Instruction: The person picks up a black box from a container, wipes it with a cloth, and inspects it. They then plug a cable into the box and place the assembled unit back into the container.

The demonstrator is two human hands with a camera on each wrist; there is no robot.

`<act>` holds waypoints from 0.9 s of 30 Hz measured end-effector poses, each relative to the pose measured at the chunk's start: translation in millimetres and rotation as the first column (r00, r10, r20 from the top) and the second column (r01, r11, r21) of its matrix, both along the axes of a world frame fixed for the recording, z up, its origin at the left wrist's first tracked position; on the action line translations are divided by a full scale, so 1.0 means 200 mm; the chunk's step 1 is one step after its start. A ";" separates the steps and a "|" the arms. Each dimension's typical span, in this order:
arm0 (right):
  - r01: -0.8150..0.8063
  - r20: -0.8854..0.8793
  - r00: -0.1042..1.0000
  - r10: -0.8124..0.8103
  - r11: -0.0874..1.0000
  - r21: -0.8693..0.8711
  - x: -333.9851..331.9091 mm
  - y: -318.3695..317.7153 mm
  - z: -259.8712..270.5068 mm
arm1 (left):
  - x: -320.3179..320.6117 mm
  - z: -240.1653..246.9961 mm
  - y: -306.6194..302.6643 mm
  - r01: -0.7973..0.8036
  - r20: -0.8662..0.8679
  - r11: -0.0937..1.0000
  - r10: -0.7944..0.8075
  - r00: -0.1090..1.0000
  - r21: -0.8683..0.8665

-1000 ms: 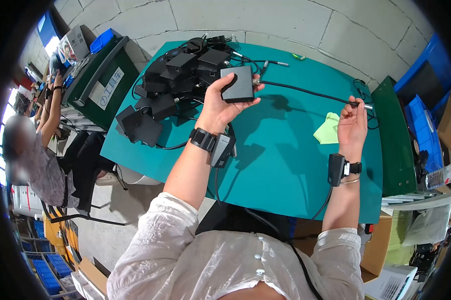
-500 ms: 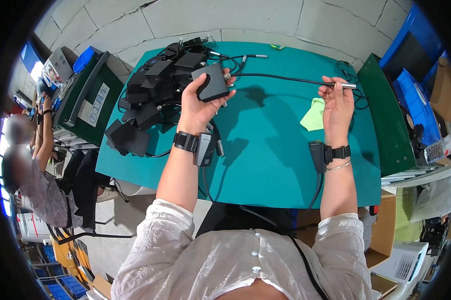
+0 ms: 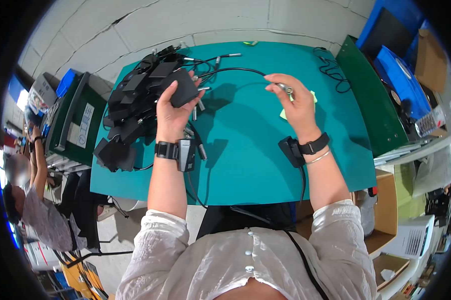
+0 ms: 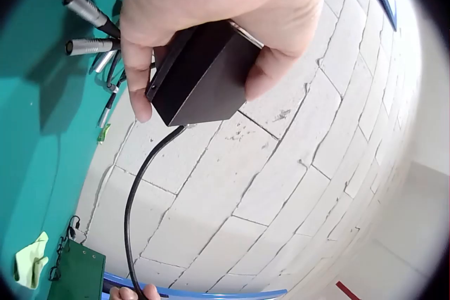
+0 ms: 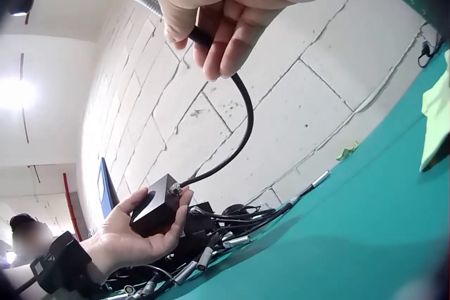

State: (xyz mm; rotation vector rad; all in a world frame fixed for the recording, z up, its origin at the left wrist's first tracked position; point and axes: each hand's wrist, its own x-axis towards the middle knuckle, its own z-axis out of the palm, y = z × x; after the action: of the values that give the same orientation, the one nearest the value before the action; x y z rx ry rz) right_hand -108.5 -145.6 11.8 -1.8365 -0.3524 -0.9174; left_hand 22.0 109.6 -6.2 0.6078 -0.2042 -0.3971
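Observation:
The left hand (image 3: 174, 112) grips a black box (image 3: 181, 89) by its sides, above the right edge of a heap of similar boxes. From that box a black cable (image 5: 247, 117) arcs across to the right hand (image 3: 296, 106). Thumb and fingers of the right hand pinch the cable just behind its silver metal connector (image 5: 146, 2), whose end points outward. In the left wrist view the box (image 4: 204, 78) sits between thumb and fingers, with the cable leaving its far side. Under the right hand lies a light green cloth (image 3: 284, 114), partly hidden.
Black boxes (image 3: 135, 85) with cables and silver connectors are heaped on the left of the green table (image 3: 245, 175). A thin black cable (image 3: 330, 70) lies at the back right, beside a dark green cabinet (image 3: 370, 110). Another person (image 3: 45, 215) sits at the far left.
The right hand has come closer to the left hand and turned, so the cable between them now bends in an arc. The head view has shifted. Both hands keep their hold.

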 end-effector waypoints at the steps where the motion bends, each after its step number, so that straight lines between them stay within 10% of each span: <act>1: 0.016 0.001 1.000 -0.016 1.000 -0.002 0.00 0.00 0.01 | 0.00 0.00 0.00 0.000 0.004 1.000 0.000 1.000 -0.008; 13: 0.047 0.066 0.997 -0.037 0.987 -0.153 -0.01 0.01 0.03 | -0.02 0.01 -0.02 -0.020 0.034 1.000 0.020 0.999 0.011; 21: 0.004 0.037 0.999 -0.038 0.748 0.664 0.06 -0.18 -0.02 | -0.09 0.06 -0.06 -0.233 0.610 0.918 -0.012 0.793 0.321; 27: -0.027 0.062 0.997 -0.034 0.633 0.774 0.07 -0.30 -0.07 | -0.17 0.11 -0.10 -0.164 0.617 0.884 -0.162 0.770 0.437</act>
State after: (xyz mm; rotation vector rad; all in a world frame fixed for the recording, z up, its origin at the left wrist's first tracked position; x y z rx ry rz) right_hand -95.5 -205.3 -1.3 -0.9906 0.0318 -0.9390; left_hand -12.8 90.5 15.6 1.2268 -0.7877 -0.2176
